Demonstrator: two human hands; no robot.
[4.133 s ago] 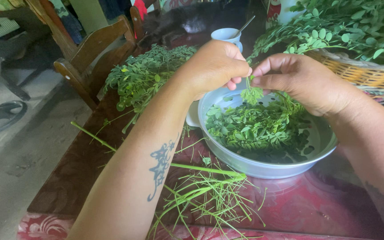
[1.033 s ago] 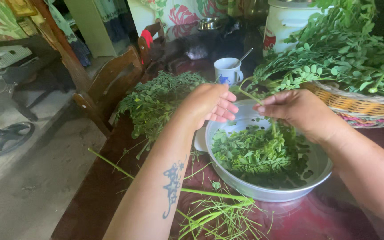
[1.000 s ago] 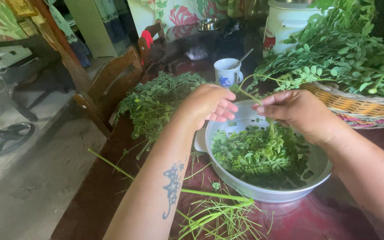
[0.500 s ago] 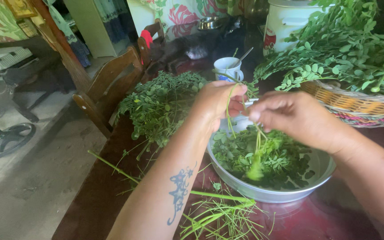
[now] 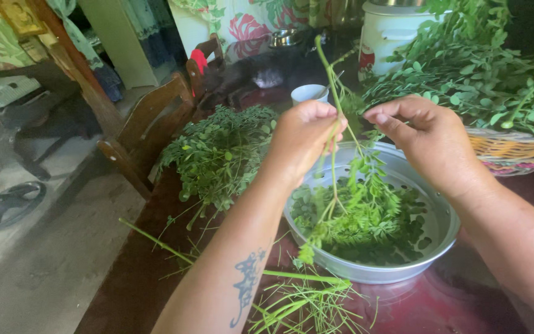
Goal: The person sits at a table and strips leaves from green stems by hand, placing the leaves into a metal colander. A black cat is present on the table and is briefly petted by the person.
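A leafy green sprig point(image 5: 347, 204) hangs over one grey metal basin point(image 5: 431, 250) of picked leaves on the bench point(image 5: 440, 303), its stalk clamped in the left hand point(image 5: 304, 139); the right hand point(image 5: 431, 139) pinches a side stem. Around it: one basket point(image 5: 514, 151) of branches, a leaf heap point(image 5: 217, 154), bare stalks point(image 5: 304, 297), one white cup point(image 5: 308, 93)

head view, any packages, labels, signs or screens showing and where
White lidded canister with a red printed label patch: stands at the table's far end, behind the leafy woven basket; cylindrical.
Gold-framed picture: top left corner, tilted, rectangular.
No screens visible.
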